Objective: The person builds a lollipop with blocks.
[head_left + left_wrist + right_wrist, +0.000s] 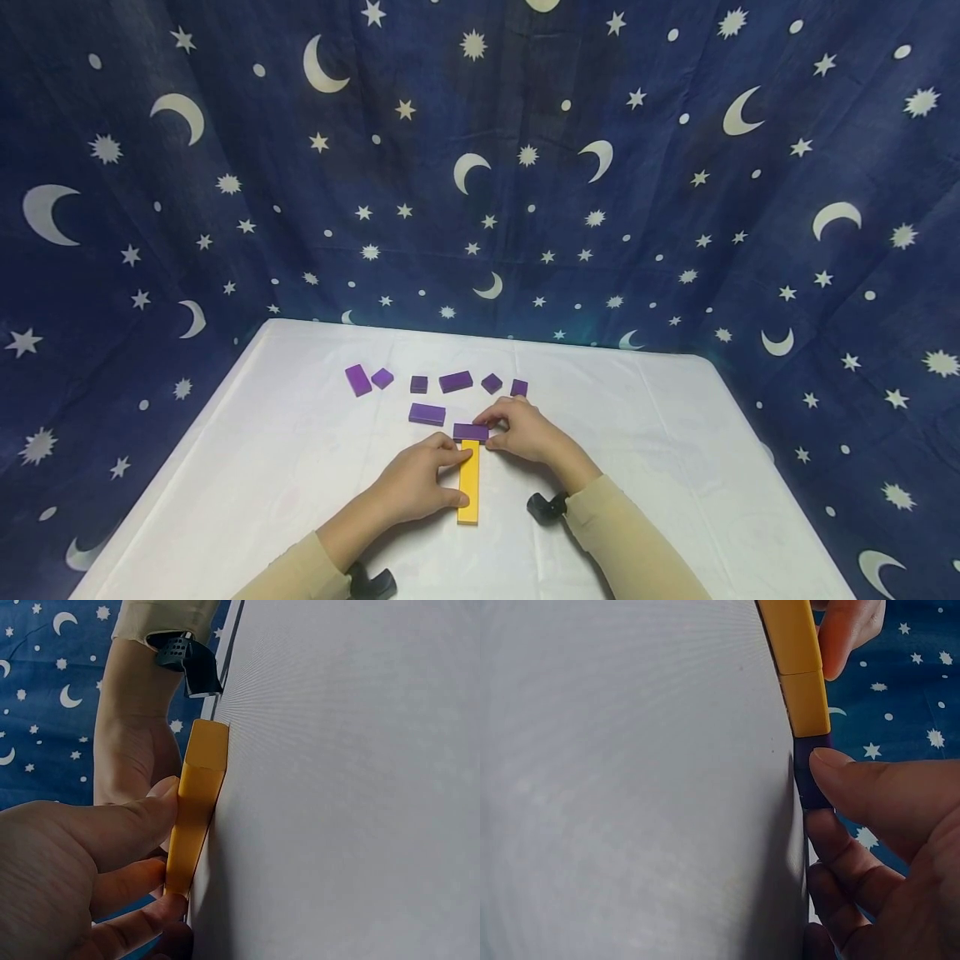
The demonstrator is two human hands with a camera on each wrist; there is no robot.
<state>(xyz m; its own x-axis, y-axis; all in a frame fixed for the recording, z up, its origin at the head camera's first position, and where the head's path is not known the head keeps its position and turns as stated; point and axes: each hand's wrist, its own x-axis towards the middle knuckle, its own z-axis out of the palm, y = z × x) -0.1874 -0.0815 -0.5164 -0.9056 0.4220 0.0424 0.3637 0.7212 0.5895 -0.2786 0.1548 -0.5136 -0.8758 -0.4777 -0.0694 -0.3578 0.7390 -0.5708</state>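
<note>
A yellow bar (468, 483) lies lengthwise on the white table, pointing away from me. The right wrist view shows a seam across the yellow bar (799, 673). My left hand (416, 479) holds it from the left side, thumb near the close end and fingers farther along. Across the bar's far end lies a purple block (470, 432), meeting it in a T shape. My right hand (528, 429) pinches this purple block (810, 780) at its right end, the thumb on the near side and a finger at the far side.
Beyond the hands lies another purple block (427, 414). Behind it runs a loose row of purple pieces, among them a long block (456, 382), a tilted block (358, 380) and small cubes (419, 384). A star-and-moon curtain (480, 208) hangs behind the table (637, 433).
</note>
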